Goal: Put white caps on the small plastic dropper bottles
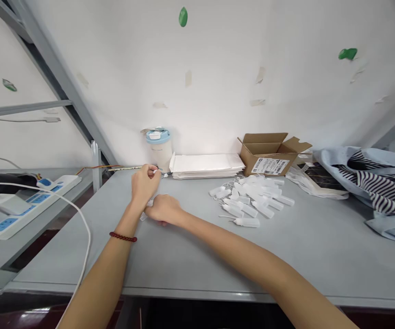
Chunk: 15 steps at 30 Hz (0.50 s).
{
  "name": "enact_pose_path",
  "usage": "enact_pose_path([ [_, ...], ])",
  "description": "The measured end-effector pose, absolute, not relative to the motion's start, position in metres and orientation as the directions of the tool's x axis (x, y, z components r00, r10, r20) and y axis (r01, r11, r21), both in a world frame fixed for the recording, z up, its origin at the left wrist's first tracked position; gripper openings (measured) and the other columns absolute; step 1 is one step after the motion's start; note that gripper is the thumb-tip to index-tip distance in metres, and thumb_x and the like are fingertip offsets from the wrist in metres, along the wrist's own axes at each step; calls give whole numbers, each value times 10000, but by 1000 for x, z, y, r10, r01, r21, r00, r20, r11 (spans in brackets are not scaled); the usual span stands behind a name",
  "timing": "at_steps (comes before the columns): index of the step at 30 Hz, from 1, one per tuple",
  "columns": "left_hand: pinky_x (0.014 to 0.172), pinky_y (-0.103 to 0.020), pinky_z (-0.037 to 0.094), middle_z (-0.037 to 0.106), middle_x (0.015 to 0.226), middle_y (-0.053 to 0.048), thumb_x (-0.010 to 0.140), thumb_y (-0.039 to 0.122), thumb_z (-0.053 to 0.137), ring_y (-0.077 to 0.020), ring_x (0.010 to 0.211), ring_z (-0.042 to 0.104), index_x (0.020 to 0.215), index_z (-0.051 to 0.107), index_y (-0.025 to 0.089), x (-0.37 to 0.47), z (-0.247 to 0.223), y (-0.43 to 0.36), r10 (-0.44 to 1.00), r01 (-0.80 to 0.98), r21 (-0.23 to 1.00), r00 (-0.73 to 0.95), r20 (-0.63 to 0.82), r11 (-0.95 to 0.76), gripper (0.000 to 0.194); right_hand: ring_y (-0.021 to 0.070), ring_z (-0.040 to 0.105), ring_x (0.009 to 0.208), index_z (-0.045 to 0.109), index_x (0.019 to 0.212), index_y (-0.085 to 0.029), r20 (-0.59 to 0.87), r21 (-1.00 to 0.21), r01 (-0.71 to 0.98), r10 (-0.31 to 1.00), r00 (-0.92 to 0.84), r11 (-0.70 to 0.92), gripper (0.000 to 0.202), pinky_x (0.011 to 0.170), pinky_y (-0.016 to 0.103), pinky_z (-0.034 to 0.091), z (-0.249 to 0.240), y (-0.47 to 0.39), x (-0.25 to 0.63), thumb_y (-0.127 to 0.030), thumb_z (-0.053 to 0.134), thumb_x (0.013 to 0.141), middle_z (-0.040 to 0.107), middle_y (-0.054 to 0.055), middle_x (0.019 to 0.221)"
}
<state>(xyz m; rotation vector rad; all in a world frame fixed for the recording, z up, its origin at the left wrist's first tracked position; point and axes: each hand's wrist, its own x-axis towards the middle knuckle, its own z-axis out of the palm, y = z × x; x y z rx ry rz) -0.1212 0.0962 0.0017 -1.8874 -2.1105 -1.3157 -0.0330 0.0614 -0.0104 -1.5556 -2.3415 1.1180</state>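
Note:
My left hand [145,183] is raised a little over the left part of the table, its thumb and fingertips pinched on a small white piece [155,171]. Just in front of it, to the right, my right hand [165,209] is closed, knuckles up, low over the tabletop. Beside its fingers a bit of translucent plastic [144,216] shows, partly covered; whether it is gripped is hidden. To the right lies a loose pile of small translucent squeeze bottles [262,208], several with thin tips.
Along the wall stand a cup with a blue lid [161,151], a stack of white envelopes [207,165] and an opened cardboard box [269,155]. Light blue and striped cloth [382,178] lies far right. At left are a power strip [29,205] and a white cable [86,228].

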Motion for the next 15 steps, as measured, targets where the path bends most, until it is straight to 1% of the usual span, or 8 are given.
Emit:
enact_pose_path([
  [4, 657, -265, 443, 676, 695, -28, 722, 320, 506, -189, 681, 627, 834, 632, 173, -120, 1, 96, 813, 820, 566, -270, 516, -87, 225, 102, 543, 358, 517, 493, -154, -353, -610, 774, 815, -460, 172, 325, 554, 233, 469, -1, 65, -35, -306, 472, 777, 601, 5, 467],
  [8, 663, -271, 444, 673, 686, -29, 723, 334, 511, -190, 677, 623, 830, 637, 173, -122, 0, 97, 803, 821, 567, -293, 518, -66, 231, 82, 512, 334, 504, 485, -154, -336, -606, 770, 812, -478, 202, 234, 523, 217, 452, 0, 65, -31, -217, 501, 710, 593, -16, 472],
  [11, 662, -274, 444, 669, 678, -29, 718, 328, 519, -189, 672, 617, 821, 640, 172, -123, 1, 97, 797, 811, 580, -302, 523, -73, 223, 94, 521, 348, 524, 512, -157, -279, -619, 749, 825, -491, 236, 207, 496, 216, 430, -3, 59, -18, -218, 494, 707, 599, -8, 472],
  [13, 674, -279, 447, 666, 676, -30, 706, 321, 533, -187, 674, 612, 815, 642, 168, -122, 2, 96, 807, 779, 620, -307, 504, -91, 217, 114, 533, 378, 559, 532, -156, -232, -587, 766, 853, -468, 261, 248, 474, 226, 401, -7, 53, -4, -253, 468, 741, 606, 17, 479],
  [15, 671, -280, 453, 662, 669, -28, 696, 319, 551, -181, 667, 607, 809, 646, 164, -118, 5, 94, 840, 702, 704, -312, 443, -110, 214, 140, 561, 454, 598, 571, -153, -96, -527, 783, 892, -442, 331, 290, 472, 236, 365, -11, 46, 14, -308, 462, 775, 626, 49, 526],
])
